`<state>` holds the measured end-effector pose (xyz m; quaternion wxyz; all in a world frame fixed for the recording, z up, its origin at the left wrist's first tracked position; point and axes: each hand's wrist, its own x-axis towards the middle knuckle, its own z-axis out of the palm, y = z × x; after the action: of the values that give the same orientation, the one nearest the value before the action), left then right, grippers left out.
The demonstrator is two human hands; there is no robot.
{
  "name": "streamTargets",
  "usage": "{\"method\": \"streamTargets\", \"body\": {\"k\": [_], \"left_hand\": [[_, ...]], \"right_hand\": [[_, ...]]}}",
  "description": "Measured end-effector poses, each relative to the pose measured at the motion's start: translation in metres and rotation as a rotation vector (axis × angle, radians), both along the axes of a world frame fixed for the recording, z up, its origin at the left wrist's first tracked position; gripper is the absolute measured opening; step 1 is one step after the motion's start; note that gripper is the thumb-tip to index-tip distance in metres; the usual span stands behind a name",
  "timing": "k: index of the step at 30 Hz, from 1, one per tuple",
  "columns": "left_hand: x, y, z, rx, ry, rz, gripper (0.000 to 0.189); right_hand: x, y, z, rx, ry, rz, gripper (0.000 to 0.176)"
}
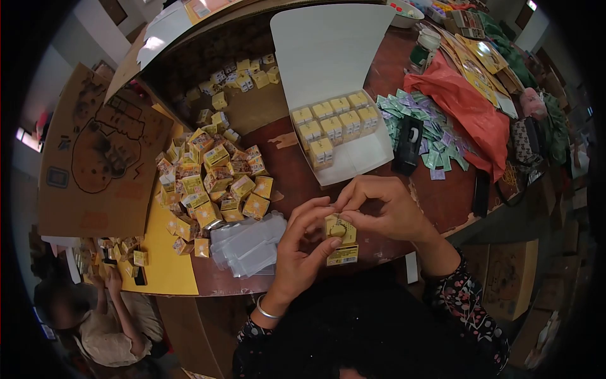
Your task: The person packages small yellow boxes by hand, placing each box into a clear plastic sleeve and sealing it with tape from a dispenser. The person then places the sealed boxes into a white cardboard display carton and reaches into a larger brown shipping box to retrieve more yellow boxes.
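Note:
Near the table's front edge, a small yellow box (pixel 341 254) sits between my hands, with a yellow piece (pixel 338 229) at its top. My left hand (pixel 307 243) curls round its left side, fingers bent over the top and thumb at the front. From the right, my right hand (pixel 382 205) pinches at the box's top edge; a thin clear edge shows by the fingertips. Just left of my left hand lie flat clear plastic sleeves (pixel 249 243). Behind my hands stands an open white carton (pixel 360 155) holding several small yellow boxes in rows.
A heap of small yellow boxes (pixel 214 174) lies left of centre, before a large cardboard box (pixel 252 110). Green sachets (pixel 404 114), a black tape dispenser (pixel 408 145) and a red plastic bag (pixel 461 107) are at the right. Another person (pixel 113 328) works at the lower left.

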<state>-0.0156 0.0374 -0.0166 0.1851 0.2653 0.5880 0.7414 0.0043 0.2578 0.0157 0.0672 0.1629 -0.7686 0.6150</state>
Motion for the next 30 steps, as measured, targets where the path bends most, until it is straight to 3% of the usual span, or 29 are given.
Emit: {"method": "streamTargets", "body": {"k": [8,11,13,15,17,20,21,25,30], "left_hand": [[0.0,0.003,-0.004,-0.045,-0.011,0.027,0.032],[-0.004,0.002,-0.007,-0.086,0.046,0.109,0.03],[-0.007,0.003,-0.009,-0.03,0.05,0.147,0.03],[-0.008,0.004,-0.014,0.003,0.045,0.165,0.031],[-0.009,0.007,-0.016,-0.017,0.059,0.144,0.031],[-0.006,0.014,-0.014,-0.019,0.037,0.104,0.031],[-0.006,0.014,-0.014,-0.017,0.034,0.099,0.031],[-0.005,0.012,-0.014,-0.03,0.045,0.083,0.031],[-0.004,0.01,-0.017,-0.048,0.029,0.087,0.03]], "right_hand": [[0.006,0.006,-0.027,0.09,0.269,-0.015,0.013],[0.024,0.026,-0.018,0.159,0.204,-0.298,0.015],[0.028,0.061,-0.044,-0.162,-0.005,-0.76,0.014],[0.028,0.101,-0.083,-0.217,-0.13,-1.052,0.017],[0.028,0.131,-0.122,0.094,-0.1,-1.146,0.021],[0.017,0.126,-0.135,-0.057,-0.264,-1.149,0.026],[0.01,0.129,-0.14,0.078,-0.169,-1.145,0.027],[0.004,0.131,-0.151,-0.168,-0.302,-1.126,0.024],[0.001,0.133,-0.164,-0.48,-0.279,-1.071,0.017]]}}
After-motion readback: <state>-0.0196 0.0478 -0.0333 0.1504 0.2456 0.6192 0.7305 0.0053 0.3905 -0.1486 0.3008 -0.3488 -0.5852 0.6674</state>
